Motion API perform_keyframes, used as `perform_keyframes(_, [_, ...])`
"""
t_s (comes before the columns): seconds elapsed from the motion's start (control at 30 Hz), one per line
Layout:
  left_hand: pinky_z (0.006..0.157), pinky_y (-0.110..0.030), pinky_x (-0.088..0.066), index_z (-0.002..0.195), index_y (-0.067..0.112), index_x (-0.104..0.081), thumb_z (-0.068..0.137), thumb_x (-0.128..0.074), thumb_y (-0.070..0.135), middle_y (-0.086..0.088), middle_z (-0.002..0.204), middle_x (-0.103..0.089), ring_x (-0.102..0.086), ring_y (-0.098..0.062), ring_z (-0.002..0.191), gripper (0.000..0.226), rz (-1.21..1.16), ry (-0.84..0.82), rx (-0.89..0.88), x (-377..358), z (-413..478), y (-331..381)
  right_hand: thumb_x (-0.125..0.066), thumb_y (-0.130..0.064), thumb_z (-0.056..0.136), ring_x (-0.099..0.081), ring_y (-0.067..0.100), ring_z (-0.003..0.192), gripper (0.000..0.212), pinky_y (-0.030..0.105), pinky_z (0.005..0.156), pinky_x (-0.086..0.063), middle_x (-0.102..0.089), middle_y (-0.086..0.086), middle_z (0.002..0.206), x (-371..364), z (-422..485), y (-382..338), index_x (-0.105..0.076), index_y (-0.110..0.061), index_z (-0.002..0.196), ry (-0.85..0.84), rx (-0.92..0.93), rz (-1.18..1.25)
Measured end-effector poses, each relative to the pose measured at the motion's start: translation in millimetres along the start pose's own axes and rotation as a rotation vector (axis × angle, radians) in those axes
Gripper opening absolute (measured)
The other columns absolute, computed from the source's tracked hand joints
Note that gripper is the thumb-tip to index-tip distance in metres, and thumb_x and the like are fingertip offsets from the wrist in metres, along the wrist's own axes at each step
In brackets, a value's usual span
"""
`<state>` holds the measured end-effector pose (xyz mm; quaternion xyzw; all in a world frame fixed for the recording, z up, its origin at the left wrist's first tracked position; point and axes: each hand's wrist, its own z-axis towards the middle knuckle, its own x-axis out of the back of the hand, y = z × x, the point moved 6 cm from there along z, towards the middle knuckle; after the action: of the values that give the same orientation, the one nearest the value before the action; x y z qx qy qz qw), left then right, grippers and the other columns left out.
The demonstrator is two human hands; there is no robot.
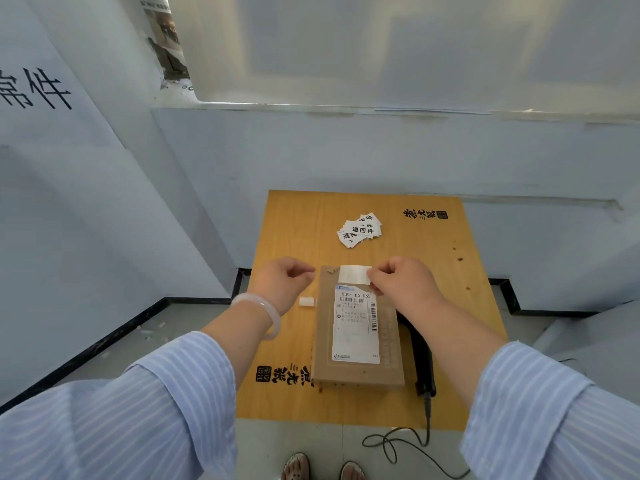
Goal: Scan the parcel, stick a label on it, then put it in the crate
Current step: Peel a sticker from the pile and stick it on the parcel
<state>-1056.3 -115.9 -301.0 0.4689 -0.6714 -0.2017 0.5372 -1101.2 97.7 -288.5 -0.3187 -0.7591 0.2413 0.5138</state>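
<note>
Matt brown cardboard parcel (358, 327) with smooth paper label (354, 274); glossy wood-grain table (294, 216).

Worn on the head, looking forward and steeply down from close above at a small wooden table (294, 216) set in a corner of pale walls, with both forearms reaching in from the lower edge and feet just visible below.
</note>
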Motion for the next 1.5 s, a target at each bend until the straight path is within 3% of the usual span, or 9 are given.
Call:
perform_keyframes(0.23, [0.066,-0.015,-0.044,0.112,0.025,-0.071,0.092,-0.062,0.029,0.011,0.089,-0.069,-0.061,-0.001,0.082,0.022,-0.101,-0.137,-0.106,-41,-12,42,-0.063,-0.032,0.089,-0.071,0.016,0.078,0.015,0.033,0.071,-0.056,-0.074,-0.002,0.078,-5,-2,-10,-0.066,-0.022,0.079,-0.022,0.058,0.03])
perform_keyframes(0.37, [0.079,-0.029,-0.055,0.099,0.029,-0.072,0.09,-0.065,0.031,0.007,0.091,-0.074,-0.068,-0.007,0.085,0.012,-0.24,-0.111,-0.045,-44,-9,38,-0.062,-0.039,0.09,-0.071,0.012,0.078,0.022,0.032,0.074,-0.057,-0.075,-0.005,0.078,-6,-4,-12,-0.07,-0.02,0.085,-0.048,0.086,0.078])
perform_keyframes(0.6, [0.081,-0.031,-0.056,0.095,0.018,-0.071,0.089,-0.068,0.022,0.0,0.09,-0.075,-0.069,-0.009,0.077,0.008,-0.529,-0.065,0.102,-41,-5,31,-0.062,-0.037,0.091,-0.062,0.009,0.085,0.024,0.02,0.063,-0.044,-0.066,-0.005,0.1,8,-1,5,-0.064,-0.023,0.111,0.042,0.017,0.141])
perform_keyframes(0.67, [0.079,-0.029,-0.056,0.096,0.017,-0.071,0.089,-0.068,0.02,0.0,0.088,-0.075,-0.068,-0.008,0.073,0.008,-0.553,-0.075,0.125,-44,-2,30,-0.063,-0.038,0.09,-0.062,0.013,0.093,0.035,0.027,0.074,-0.051,-0.064,-0.004,0.107,5,3,14,-0.06,-0.022,0.121,-0.002,-0.06,0.188])
perform_keyframes(0.77, [0.08,-0.03,-0.056,0.097,0.017,-0.071,0.089,-0.068,0.021,0.0,0.087,-0.075,-0.068,-0.008,0.072,0.01,-0.565,-0.091,0.158,-50,4,27,-0.064,-0.034,0.09,-0.068,0.016,0.091,0.031,0.041,0.086,-0.055,-0.071,-0.002,0.101,0,9,22,-0.064,-0.014,0.114,-0.03,-0.123,0.248])
perform_keyframes(0.93, [0.063,-0.023,-0.051,0.092,0.018,-0.071,0.088,-0.069,0.024,0.0,0.084,-0.075,-0.069,-0.008,0.07,0.008,-0.469,-0.052,0.175,-58,18,19,-0.064,-0.026,0.091,-0.069,0.013,0.078,0.017,0.036,0.081,-0.057,-0.073,-0.003,0.085,0,20,31,-0.069,-0.013,0.102,0.003,-0.141,0.291])
perform_keyframes(1.1, [0.065,-0.026,-0.052,0.084,0.021,-0.07,0.088,-0.066,0.026,0.002,0.077,-0.071,-0.065,-0.013,0.069,0.008,-0.271,-0.032,0.154,-60,35,16,-0.065,-0.028,0.091,-0.069,0.019,0.084,0.016,0.041,0.084,-0.058,-0.073,-0.001,0.087,-3,30,42,-0.07,-0.017,0.101,-0.012,-0.198,0.321])
perform_keyframes(1.23, [0.063,-0.026,-0.049,0.086,0.023,-0.069,0.088,-0.065,0.03,0.005,0.082,-0.07,-0.062,-0.012,0.072,0.008,-0.073,-0.034,0.121,-63,47,13,-0.068,-0.026,0.088,-0.071,0.023,0.085,0.007,0.042,0.081,-0.059,-0.073,0.001,0.079,-5,36,48,-0.064,-0.027,0.083,0.009,-0.188,0.293])
perform_keyframes(1.5, [0.057,-0.025,-0.046,0.088,0.027,-0.065,0.09,-0.06,0.033,0.009,0.079,-0.065,-0.058,-0.007,0.068,0.008,0.135,-0.064,0.081,-72,56,11,-0.07,-0.029,0.086,-0.065,0.007,0.063,0.014,0.02,0.051,-0.042,-0.071,-0.002,0.076,-8,47,60,-0.068,-0.021,0.098,0.039,-0.191,0.202])
